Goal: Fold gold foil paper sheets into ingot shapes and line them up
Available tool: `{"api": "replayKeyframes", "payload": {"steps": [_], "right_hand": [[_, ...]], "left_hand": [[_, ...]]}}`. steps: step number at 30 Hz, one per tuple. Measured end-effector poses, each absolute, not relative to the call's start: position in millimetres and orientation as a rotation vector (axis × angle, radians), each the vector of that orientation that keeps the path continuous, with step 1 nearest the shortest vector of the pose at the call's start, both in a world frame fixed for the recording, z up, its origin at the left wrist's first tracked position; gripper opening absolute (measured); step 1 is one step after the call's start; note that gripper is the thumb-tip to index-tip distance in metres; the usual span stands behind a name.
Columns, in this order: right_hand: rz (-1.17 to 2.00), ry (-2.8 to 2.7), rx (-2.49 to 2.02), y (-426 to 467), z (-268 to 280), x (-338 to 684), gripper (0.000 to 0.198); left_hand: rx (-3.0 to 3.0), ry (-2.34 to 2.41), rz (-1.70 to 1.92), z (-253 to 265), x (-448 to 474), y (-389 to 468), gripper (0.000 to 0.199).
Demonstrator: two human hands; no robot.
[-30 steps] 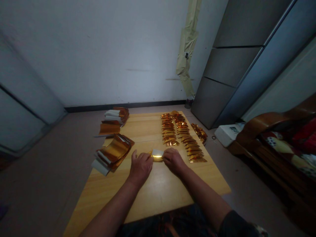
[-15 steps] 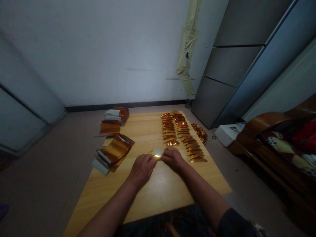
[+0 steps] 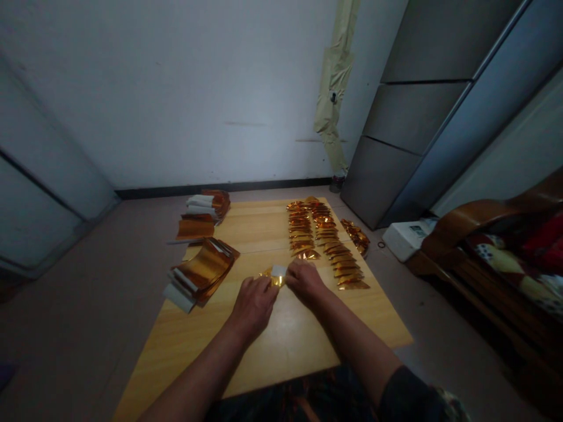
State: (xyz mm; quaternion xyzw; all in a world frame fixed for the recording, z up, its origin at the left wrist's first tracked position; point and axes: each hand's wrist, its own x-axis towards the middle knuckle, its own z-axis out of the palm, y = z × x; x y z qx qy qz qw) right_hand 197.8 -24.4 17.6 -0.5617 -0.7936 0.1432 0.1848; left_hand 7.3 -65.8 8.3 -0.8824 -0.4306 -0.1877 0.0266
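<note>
A small piece of gold foil paper [image 3: 278,279] with a whitish patch lies between my hands, partly folded, over the middle of the wooden table. My left hand [image 3: 256,302] is closed on its left end, and my right hand [image 3: 303,280] pinches its right end. The fingertips are partly hidden behind the hands. Just beyond my right hand, folded gold foil pieces [image 3: 301,231] stand overlapped in a row, with a second row [image 3: 343,258] to its right. Left of my left hand lies a fanned stack of gold foil sheets [image 3: 204,266] with pale backs.
More foil sheets [image 3: 202,211] lie at the table's far left corner. Past the right edge of the table [image 3: 369,328] sits a heap of folded foil [image 3: 355,235]. A refrigerator [image 3: 404,117], a white box [image 3: 404,239] and a wooden bench [image 3: 461,234] stand to the right.
The foil paper between my hands has tilted, showing more of its gold front face. Both hands have shifted only slightly and keep their hold; the stacks and rows are unchanged.
</note>
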Motion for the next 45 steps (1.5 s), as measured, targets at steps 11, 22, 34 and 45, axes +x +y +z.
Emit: {"api": "replayKeyframes", "payload": {"steps": [11,22,34,45], "right_hand": [[0.411,-2.219,-1.674,-25,22,193,0.013],[0.469,-2.094,-1.701,-24,18,190,0.011],[0.541,-1.988,-1.525,-21,6,201,0.015],[0.516,-1.993,-1.614,-24,7,195,0.012]], "left_hand": [[-2.706,-1.382,-0.591,8,13,-69,0.020],[-2.632,-1.451,-0.533,4,19,-75,0.034],[-2.530,-1.564,-0.628,-9,24,-80,0.028],[-2.558,-1.630,-0.641,-6,24,-78,0.026]]}}
